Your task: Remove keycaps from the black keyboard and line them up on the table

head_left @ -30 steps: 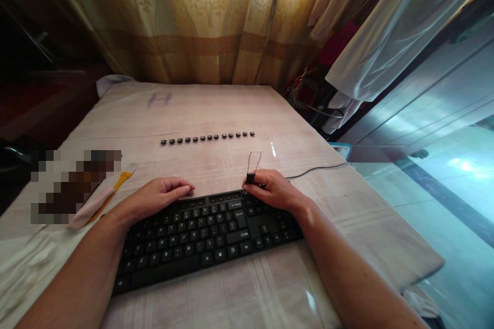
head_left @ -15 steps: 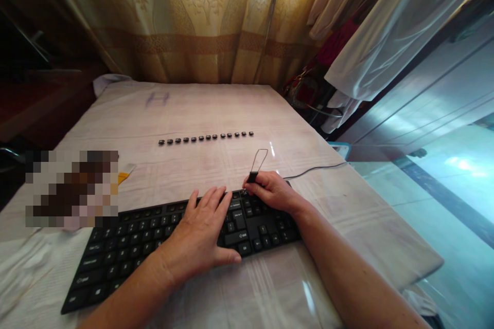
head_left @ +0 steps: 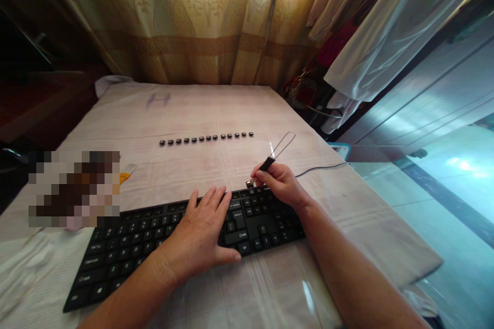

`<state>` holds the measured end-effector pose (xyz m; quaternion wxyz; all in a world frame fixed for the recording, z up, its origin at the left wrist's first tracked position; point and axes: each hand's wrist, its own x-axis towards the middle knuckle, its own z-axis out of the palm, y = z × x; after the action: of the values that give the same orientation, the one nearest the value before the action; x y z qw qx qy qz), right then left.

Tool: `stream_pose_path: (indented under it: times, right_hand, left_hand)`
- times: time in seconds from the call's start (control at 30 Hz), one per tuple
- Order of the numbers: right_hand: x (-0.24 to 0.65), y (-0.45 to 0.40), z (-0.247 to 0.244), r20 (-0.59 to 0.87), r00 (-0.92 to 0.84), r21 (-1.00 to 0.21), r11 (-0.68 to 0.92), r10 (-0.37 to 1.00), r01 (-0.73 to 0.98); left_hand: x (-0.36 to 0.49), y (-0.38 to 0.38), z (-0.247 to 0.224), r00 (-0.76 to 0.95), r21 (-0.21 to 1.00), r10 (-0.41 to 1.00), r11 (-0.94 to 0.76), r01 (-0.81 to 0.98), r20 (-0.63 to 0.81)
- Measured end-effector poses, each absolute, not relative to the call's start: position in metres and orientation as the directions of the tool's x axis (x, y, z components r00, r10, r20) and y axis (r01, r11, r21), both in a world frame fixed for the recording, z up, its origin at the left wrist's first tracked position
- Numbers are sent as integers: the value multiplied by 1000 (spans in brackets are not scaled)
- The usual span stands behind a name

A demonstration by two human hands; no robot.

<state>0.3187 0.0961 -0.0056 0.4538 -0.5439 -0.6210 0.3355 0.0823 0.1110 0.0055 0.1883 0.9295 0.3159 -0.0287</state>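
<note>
A black keyboard (head_left: 142, 236) lies at a slant along the front of the table. My left hand (head_left: 204, 234) rests flat on its middle with the fingers spread, holding nothing. Above the keyboard's top edge, my right hand (head_left: 281, 182) is closed around a keycap puller (head_left: 268, 164) with a black handle. The puller's wire loop at one end points up and away. At its other end, just past my fingertips, is a small black keycap (head_left: 249, 184). Farther back, several small black keycaps (head_left: 209, 138) stand in a row on the cloth.
A pale cloth covers the table (head_left: 216, 108). At the left are a blurred-out patch and an orange-handled tool (head_left: 125, 176). A dark cable (head_left: 320, 167) runs off to the right. Curtains (head_left: 200, 41) hang behind the table, and a blue-edged object (head_left: 339, 150) is beyond its right edge.
My right hand has moved slightly right and up, tilting the puller to the right. A keycap now shows at its lower end, off the keyboard. My left hand has stayed put.
</note>
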Motion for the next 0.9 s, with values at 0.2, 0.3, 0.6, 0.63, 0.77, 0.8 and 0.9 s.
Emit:
stream_pose_path:
  times: [0.2,0.3,0.6,0.63,0.77,0.8,0.9]
  right_hand:
    - [317,95,-5,184,-3,-921,173,983,350]
    - [312,92,-2,185,-45,-923,190,982,333]
    - [296,84,13,211,-147,-923,246,966,297]
    - [295,83,13,215,-152,-924,251,965,288]
    - [291,82,13,240,-171,-924,279,955,260]
    - [290,82,12,253,-176,-922,292,951,254]
    - [288,81,13,280,-188,-913,321,942,253]
  left_hand:
    - [79,114,9,805,357,570,-726,588,-167]
    - [81,117,11,775,399,622,-686,609,-112]
    - [90,124,13,672,601,714,-630,493,198]
    - [90,124,13,663,616,720,-622,484,206]
    - [90,124,12,628,666,745,-588,460,224]
    - [90,124,11,620,675,749,-584,451,234]
    - [91,123,9,607,703,755,-572,422,250]
